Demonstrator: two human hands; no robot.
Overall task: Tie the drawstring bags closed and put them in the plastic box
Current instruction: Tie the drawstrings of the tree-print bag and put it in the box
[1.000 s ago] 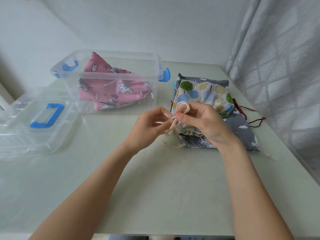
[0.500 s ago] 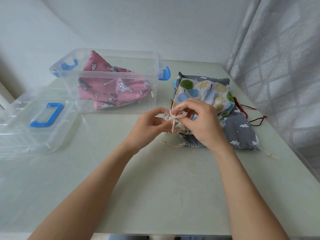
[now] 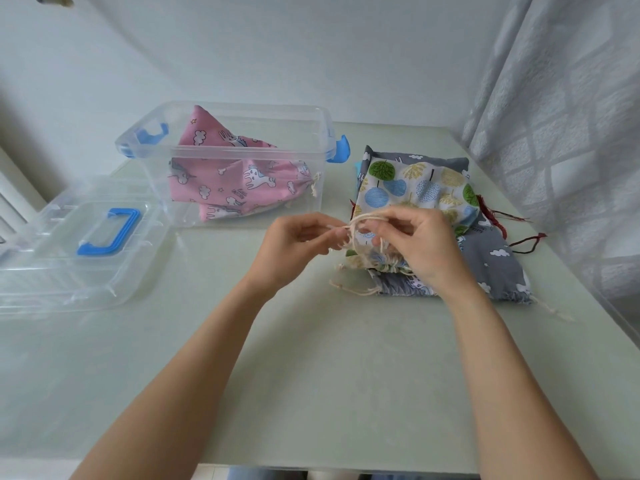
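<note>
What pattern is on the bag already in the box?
Pink bag with white unicorns, clouds and stars, seen in the head view.

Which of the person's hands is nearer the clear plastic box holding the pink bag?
Left. The left hand is just in front of the clear plastic box; the right hand is further right, over the tree-print bag.

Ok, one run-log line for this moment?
step: tying | both hands pinch cream drawstring | tree-print bag on pile | pink bag in plastic box

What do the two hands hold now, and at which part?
Both the left hand and right hand pinch the tree-print bag's cream drawstring.
</note>
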